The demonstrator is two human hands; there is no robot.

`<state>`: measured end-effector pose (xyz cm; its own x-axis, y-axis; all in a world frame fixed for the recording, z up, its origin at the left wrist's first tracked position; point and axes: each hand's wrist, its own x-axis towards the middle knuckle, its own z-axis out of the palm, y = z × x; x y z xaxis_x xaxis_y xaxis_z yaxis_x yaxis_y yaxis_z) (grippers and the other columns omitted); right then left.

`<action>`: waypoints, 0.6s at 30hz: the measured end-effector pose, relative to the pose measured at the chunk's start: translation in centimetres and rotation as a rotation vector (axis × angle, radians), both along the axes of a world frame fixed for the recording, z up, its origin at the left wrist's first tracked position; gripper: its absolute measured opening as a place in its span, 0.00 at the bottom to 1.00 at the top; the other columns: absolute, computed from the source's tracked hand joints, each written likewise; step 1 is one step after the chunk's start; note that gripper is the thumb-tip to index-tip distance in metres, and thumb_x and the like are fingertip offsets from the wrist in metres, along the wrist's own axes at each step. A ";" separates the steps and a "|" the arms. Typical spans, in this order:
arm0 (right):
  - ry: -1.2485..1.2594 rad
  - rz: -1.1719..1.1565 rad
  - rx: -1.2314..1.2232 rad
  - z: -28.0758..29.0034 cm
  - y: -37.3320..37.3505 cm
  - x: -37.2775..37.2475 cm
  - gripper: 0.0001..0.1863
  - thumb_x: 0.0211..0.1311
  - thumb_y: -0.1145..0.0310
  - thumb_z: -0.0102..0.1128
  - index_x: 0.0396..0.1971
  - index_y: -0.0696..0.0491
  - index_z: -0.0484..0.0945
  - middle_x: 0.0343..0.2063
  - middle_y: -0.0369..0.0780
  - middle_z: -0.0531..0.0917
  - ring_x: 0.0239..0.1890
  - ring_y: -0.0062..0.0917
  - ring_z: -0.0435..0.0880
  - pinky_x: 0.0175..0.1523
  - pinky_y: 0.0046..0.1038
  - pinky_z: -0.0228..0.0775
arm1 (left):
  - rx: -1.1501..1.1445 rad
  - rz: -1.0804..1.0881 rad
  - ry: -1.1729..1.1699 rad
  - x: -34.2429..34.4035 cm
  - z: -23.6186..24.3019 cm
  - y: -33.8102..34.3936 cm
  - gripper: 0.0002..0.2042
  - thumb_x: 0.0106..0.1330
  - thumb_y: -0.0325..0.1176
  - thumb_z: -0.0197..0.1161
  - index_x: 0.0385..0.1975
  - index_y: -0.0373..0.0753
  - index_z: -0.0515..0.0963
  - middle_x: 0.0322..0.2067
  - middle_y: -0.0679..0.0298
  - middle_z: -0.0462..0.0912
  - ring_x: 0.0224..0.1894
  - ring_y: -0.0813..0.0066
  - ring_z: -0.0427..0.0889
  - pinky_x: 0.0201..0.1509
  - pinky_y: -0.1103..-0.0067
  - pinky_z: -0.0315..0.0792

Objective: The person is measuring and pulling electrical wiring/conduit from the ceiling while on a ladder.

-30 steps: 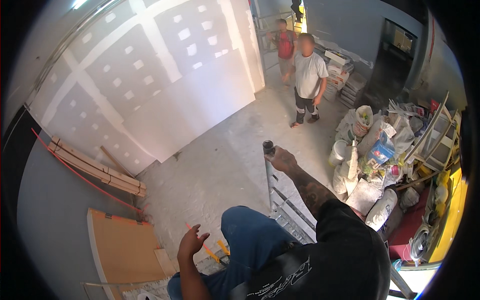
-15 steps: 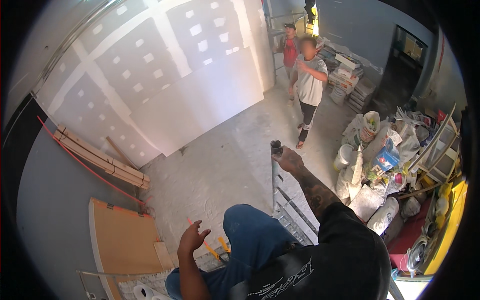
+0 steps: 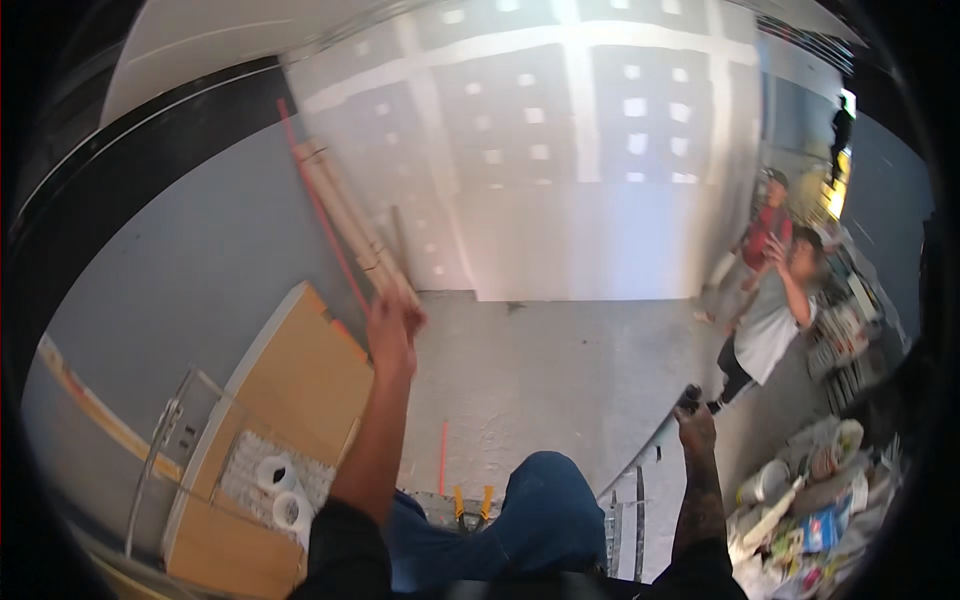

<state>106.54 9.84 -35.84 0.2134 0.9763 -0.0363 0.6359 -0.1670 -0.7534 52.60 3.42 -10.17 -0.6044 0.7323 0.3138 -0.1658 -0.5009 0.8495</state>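
Head view. Right hand: grip closed around the upper end of a dark pipe, which slants down and leftward toward a metal frame beside the knee in blue jeans. Left hand: raised and blurred; the state of its grip cannot be told. Beyond it leans bundled timber. Between the knees shows a yellow-handled tool. Right of the pipe, a co-worker in a pale shirt raises an arm.
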 end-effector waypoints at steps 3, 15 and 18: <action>-0.065 -0.018 0.020 3.9 -1.1 -1.6 0.25 0.60 0.54 0.68 0.50 0.56 0.79 0.45 0.50 0.86 0.51 0.46 0.85 0.56 0.44 0.74 | 0.243 0.101 -0.009 -1.0 13.1 1.6 0.08 0.75 0.38 0.60 0.43 0.41 0.75 0.31 0.69 0.73 0.29 0.79 0.74 0.34 0.80 0.75; -0.103 -0.032 -0.106 4.6 -1.2 -1.8 0.29 0.62 0.44 0.63 0.50 0.55 0.78 0.45 0.51 0.86 0.51 0.46 0.84 0.55 0.46 0.75 | 0.386 0.128 0.044 1.7 21.6 2.1 0.14 0.71 0.44 0.66 0.43 0.40 0.75 0.30 0.72 0.72 0.26 0.83 0.71 0.32 0.86 0.68; -0.082 -0.063 -0.088 4.6 -1.8 -1.6 0.30 0.62 0.42 0.62 0.47 0.56 0.79 0.44 0.53 0.86 0.51 0.48 0.85 0.54 0.47 0.75 | 0.453 0.359 0.123 0.1 21.3 0.6 0.15 0.69 0.44 0.68 0.40 0.39 0.75 0.30 0.69 0.74 0.26 0.81 0.72 0.33 0.84 0.68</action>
<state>104.97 8.08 -31.26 0.2799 0.9547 -0.1010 0.6808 -0.2716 -0.6802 52.69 4.04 11.14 -0.7289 0.2647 0.6313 0.1679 -0.8249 0.5398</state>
